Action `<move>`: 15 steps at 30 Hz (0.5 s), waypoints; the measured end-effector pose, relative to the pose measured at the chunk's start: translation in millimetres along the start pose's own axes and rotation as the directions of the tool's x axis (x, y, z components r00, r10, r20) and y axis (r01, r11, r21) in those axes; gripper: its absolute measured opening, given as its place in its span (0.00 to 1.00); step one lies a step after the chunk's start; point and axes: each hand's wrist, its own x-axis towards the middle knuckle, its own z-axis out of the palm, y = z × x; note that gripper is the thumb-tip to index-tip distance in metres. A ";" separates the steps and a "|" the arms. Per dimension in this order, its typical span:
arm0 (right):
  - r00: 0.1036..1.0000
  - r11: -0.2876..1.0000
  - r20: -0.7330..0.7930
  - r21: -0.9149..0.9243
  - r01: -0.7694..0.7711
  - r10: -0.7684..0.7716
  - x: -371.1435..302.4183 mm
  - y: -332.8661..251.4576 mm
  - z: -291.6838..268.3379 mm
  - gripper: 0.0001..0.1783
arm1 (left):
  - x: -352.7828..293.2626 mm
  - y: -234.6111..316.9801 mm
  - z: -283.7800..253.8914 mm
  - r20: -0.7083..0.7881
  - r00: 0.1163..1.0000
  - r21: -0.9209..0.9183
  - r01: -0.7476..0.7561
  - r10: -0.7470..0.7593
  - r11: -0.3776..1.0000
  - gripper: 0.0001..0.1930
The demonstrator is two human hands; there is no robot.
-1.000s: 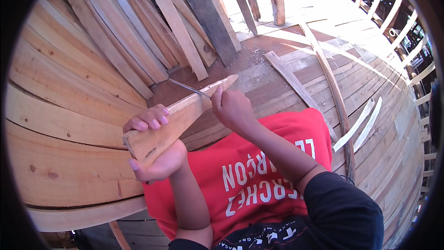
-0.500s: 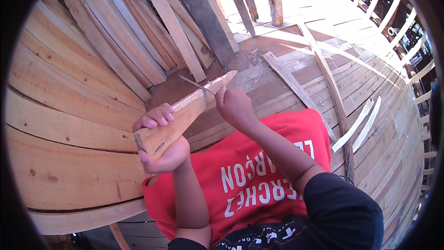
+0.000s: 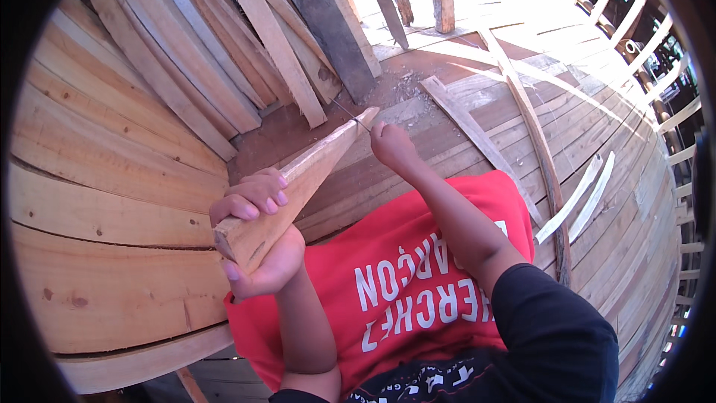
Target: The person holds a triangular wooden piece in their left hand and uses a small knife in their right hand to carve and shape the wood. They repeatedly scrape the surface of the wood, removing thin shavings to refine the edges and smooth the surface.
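Strong daylight at the upper right bleaches the far end of the plank deck (image 3: 611, 149) and streaks its duller middle. The thin metal blade (image 3: 347, 110) shows only faintly; fisheye distortion bows straight edges, and black vignetting swallows the corners.

Two rows of bold white block capitals (image 3: 427, 315) on the red garment (image 3: 395, 237) over the wearer's lap, upside down in this view (part hidden by folds and an arm). Smaller white lettering (image 3: 432, 382) on the black T-shirt (image 3: 556, 332), creased, partly legible.
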 end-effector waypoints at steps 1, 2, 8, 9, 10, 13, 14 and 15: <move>1.000 1.000 0.001 0.013 0.002 -0.002 -0.8 -3.9 -0.8 0.32 | 0.6 1.1 -1.1 -0.018 1.000 0.005 0.016 -0.015 1.000 0.26; 0.998 0.998 0.023 0.030 0.060 -0.061 -12.8 -23.4 -1.7 0.31 | 0.0 4.0 -6.5 -0.049 0.998 0.029 0.038 -0.037 0.999 0.25; 0.983 0.978 0.033 0.112 0.174 -0.179 -25.5 -46.2 -3.6 0.32 | 2.8 1.2 -13.0 -0.090 0.995 -0.002 0.049 -0.049 0.999 0.24; 0.983 0.979 0.013 0.087 0.182 -0.184 -26.1 -46.2 0.1 0.32 | 3.6 0.3 -14.2 -0.120 0.992 -0.005 0.047 -0.047 0.999 0.24; 0.981 0.979 0.000 0.065 0.193 -0.193 -27.9 -48.0 4.0 0.32 | 4.2 0.4 -17.9 -0.153 0.987 0.001 0.043 -0.042 0.999 0.24; 0.963 0.961 0.061 -0.067 0.267 -0.263 -51.3 -76.0 -14.2 0.31 | 4.5 0.5 -31.7 -0.168 0.986 -0.005 0.018 -0.018 1.000 0.25; 0.960 0.960 0.025 -0.018 0.278 -0.277 -46.8 -69.5 -9.6 0.31 | 3.8 0.4 -32.1 -0.156 0.988 -0.018 0.013 -0.016 1.000 0.26; 0.957 0.957 -0.011 0.031 0.290 -0.289 -37.0 -58.4 -1.2 0.30 | 2.5 -0.6 -29.9 -0.172 0.985 -0.002 0.016 -0.017 1.000 0.26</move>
